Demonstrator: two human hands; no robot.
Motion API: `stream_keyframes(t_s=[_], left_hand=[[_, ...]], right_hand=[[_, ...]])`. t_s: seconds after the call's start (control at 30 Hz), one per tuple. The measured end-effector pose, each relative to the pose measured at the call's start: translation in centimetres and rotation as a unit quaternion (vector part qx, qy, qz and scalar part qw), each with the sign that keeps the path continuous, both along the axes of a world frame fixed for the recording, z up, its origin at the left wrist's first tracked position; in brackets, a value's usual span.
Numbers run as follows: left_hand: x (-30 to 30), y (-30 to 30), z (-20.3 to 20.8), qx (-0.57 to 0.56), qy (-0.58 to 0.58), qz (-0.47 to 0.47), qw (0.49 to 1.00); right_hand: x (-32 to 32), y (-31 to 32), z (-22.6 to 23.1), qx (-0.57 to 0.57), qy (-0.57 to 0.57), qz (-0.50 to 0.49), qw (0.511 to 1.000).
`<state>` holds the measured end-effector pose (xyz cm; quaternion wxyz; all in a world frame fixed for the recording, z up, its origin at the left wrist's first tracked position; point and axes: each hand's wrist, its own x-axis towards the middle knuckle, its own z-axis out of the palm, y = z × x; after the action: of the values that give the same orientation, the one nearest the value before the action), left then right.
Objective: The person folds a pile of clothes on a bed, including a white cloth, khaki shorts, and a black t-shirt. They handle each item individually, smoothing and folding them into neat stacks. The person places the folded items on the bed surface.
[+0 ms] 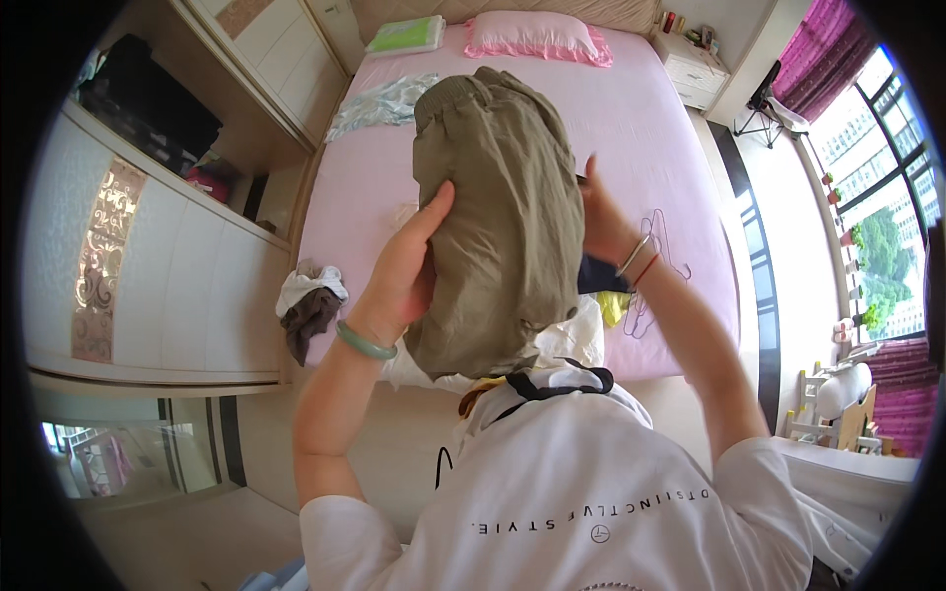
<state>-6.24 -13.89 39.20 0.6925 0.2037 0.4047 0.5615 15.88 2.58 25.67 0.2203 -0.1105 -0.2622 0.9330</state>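
A pair of olive-khaki trousers (503,207) with a gathered elastic waistband is held up before me, folded lengthwise, waistband away from me. My left hand (406,258) grips its left side, thumb on the front and the other fingers behind the cloth. At the right edge, my right hand (606,217) supports the trousers; its thumb points up, off the cloth, and its other fingers are mostly hidden behind. White cloth (576,335) lies on the bed beneath the trousers, with a dark blue piece (603,276) and a yellow piece (615,307) beside it.
On the pink bed (660,128) lie wire hangers (658,246) at the right, a dark-and-white clothes pile (313,305) at the left edge, a pale patterned cloth (384,103) and a pink pillow (537,37) farther off. A wardrobe (187,266) stands left, a nightstand (690,67) far right.
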Motion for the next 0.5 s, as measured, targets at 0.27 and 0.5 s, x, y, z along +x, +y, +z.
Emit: stream_keyframes(t_s=[0.27,0.5], left_hand=[[-4.0,1.5,1.5,-0.075,0.003,0.027,0.997],[-8.3,2.1,-1.8,0.005,0.217,0.040,0.975]], right_hand=[[-0.5,-2.9,2.3,0.258,-0.298,-0.079,0.916],[-0.8,-3.7,9.0,0.185,-0.277,-0.165,0.928]])
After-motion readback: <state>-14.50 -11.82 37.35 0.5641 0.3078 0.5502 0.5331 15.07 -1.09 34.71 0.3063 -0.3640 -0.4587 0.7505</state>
